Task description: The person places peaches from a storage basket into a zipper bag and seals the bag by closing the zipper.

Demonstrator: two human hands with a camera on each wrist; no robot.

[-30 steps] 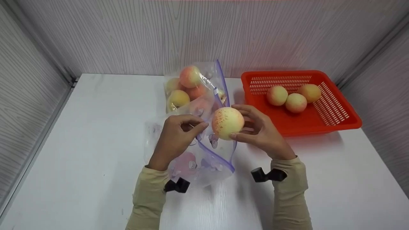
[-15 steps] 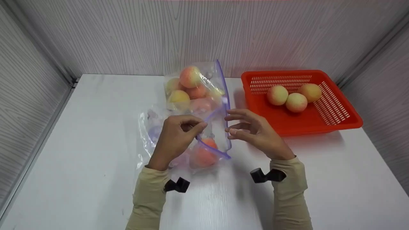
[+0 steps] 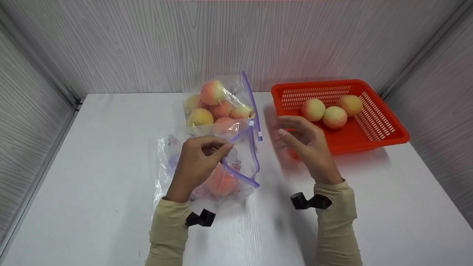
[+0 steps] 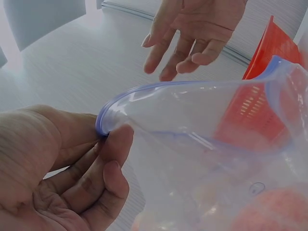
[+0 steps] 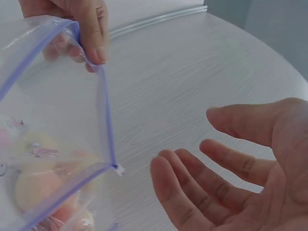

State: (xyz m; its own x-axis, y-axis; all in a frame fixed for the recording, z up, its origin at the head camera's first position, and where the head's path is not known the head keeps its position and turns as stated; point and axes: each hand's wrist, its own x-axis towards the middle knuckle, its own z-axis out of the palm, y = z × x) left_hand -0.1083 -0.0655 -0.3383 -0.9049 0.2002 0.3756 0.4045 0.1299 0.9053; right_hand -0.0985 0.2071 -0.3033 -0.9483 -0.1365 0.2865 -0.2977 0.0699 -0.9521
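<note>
We look down on a white table (image 3: pixel 92 166). At the centre of the frame, a clear bag (image 3: pixel 240 176) with a purple zip lip lies on its side, its mouth gaping toward the right and reddish fruit (image 3: pixel 221 183) showing through its lower part. The left hand (image 3: pixel 197 162), left of centre, pinches the lip between thumb and forefinger. The right hand (image 3: pixel 308 147), right of centre, holds nothing: its fingers curve loosely, the thumb set well apart from them. In the head view it lies across the near left corner of a red basket (image 3: pixel 353 133). Three peaches (image 3: pixel 335 117) sit together inside the basket, at the upper right. Just behind the bag, toward the top of the frame, is a second bag (image 3: pixel 250 99), filled with fruit.

We judge the bag thin, light and limp, its plastic slick and ready to fold in on itself. The zip lip looks the stiffest part, so we would take hold there and let the fruit weigh the bottom down. The peaches look firm, fairly light and able to roll; we would cup one round its middle, gently in case it bruises. We cannot tell whether they are real.
</note>
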